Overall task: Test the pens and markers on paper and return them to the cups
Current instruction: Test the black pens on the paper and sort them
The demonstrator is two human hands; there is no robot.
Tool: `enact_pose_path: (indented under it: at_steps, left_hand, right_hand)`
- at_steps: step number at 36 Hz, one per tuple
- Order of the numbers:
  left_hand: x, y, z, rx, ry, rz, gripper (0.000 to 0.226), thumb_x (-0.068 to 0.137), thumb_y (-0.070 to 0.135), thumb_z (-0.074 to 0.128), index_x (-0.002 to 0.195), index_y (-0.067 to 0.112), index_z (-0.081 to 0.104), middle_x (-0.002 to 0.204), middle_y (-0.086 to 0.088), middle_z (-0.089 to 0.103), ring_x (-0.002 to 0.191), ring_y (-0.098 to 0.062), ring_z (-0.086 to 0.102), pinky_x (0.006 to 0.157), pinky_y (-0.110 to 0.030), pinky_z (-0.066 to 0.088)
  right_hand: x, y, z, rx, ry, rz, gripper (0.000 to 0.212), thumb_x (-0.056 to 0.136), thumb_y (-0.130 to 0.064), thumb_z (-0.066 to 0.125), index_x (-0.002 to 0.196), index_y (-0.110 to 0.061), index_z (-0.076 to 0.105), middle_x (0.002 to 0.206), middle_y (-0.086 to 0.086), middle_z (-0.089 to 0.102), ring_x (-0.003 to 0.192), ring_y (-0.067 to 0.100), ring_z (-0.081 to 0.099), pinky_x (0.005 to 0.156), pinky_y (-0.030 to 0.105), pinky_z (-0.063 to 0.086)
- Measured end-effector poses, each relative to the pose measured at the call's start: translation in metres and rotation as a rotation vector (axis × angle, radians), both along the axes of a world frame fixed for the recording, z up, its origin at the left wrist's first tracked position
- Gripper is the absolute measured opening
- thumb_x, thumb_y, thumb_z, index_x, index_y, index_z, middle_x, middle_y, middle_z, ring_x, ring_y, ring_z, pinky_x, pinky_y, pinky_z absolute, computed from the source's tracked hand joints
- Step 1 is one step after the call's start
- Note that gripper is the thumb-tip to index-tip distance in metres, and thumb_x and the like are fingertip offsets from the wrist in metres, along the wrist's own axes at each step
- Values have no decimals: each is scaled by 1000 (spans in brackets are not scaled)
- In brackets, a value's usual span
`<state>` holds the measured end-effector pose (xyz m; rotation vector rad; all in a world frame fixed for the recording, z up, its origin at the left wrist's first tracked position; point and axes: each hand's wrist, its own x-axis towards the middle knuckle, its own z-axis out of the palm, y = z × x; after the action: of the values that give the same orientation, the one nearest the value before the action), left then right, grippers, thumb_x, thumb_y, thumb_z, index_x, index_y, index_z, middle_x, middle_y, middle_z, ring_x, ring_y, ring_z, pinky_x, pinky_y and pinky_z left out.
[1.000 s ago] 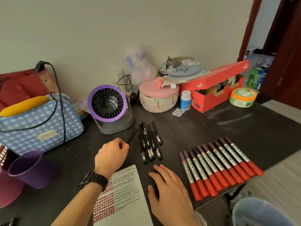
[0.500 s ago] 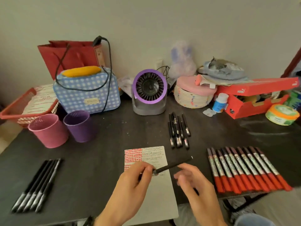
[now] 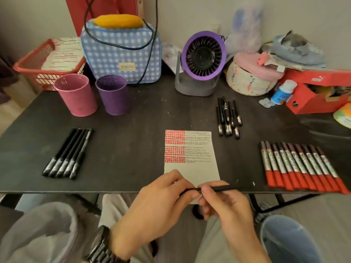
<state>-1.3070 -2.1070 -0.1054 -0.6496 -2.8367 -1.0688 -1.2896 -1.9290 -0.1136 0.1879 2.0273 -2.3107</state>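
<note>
Both hands hold one thin black pen (image 3: pixel 228 188) level over the table's near edge. My left hand (image 3: pixel 161 204) pinches its left end and my right hand (image 3: pixel 226 207) grips its middle. Under them lies the white test paper (image 3: pixel 197 168), its upper half filled with red and black marks. A loose bunch of black pens (image 3: pixel 228 118) lies beyond the paper. Red-capped markers (image 3: pixel 300 168) lie in a row at the right. Several black pens (image 3: pixel 68 156) lie side by side at the left. A pink cup (image 3: pixel 76 95) and a purple cup (image 3: pixel 113 95) stand upright at the back left.
A purple desk fan (image 3: pixel 201 61), a blue checked bag (image 3: pixel 121 54) with a black cable, a red basket (image 3: pixel 47 61), a woven lidded basket (image 3: pixel 250 78) and a red shoebox (image 3: pixel 319 92) line the back of the dark table (image 3: pixel 133 145). My knees sit below its near edge.
My left hand brought one black pen from the bunch back toward me. My right hand left the table and took hold of it. The view swung left and down.
</note>
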Motion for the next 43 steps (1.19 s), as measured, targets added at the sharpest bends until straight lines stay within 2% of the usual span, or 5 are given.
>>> enact_pose_path:
  at_steps: [15, 19, 23, 30, 43]
  left_hand:
    - [-32, -21, 2, -167, 247, 187, 43, 102, 51, 34, 95, 25, 67, 92, 11, 57, 79, -12, 58, 60, -34, 53]
    - [-50, -29, -4, -65, 109, 237, 50, 102, 61, 16, 90, 28, 52, 83, 15, 52, 74, -8, 53, 65, -35, 50]
    - [-67, -6, -13, -27, 42, 176, 42, 94, 73, 32, 100, 33, 46, 95, 20, 56, 84, -5, 53, 72, -27, 47]
    - [-75, 8, -32, -134, 15, 104, 61, 84, 64, 60, 131, 29, 42, 128, 16, 55, 119, -5, 48, 118, -29, 24]
    - [-70, 5, -42, -103, 22, 156, 67, 77, 70, 63, 129, 35, 44, 119, 26, 49, 117, 4, 41, 111, -6, -5]
  right_hand:
    - [-35, 46, 14, -135, -45, -481, 13, 90, -22, 71, 79, -14, 72, 59, -4, 62, 47, 8, 53, 41, 20, 45]
    - [-36, 70, 16, -59, -31, -378, 8, 86, -24, 72, 88, -17, 76, 69, 5, 68, 51, 13, 59, 45, 24, 50]
    - [-45, 62, 15, -78, -38, -262, 13, 74, -33, 73, 83, -23, 74, 70, 7, 68, 52, 17, 62, 47, 28, 54]
    - [-67, 34, 12, 9, -46, -182, 26, 98, -25, 64, 73, -24, 69, 59, 5, 60, 51, 19, 61, 48, 28, 53]
    - [-107, 9, -3, 366, 69, -133, 32, 90, -43, 75, 68, -23, 63, 54, 5, 65, 45, 11, 60, 46, 20, 47]
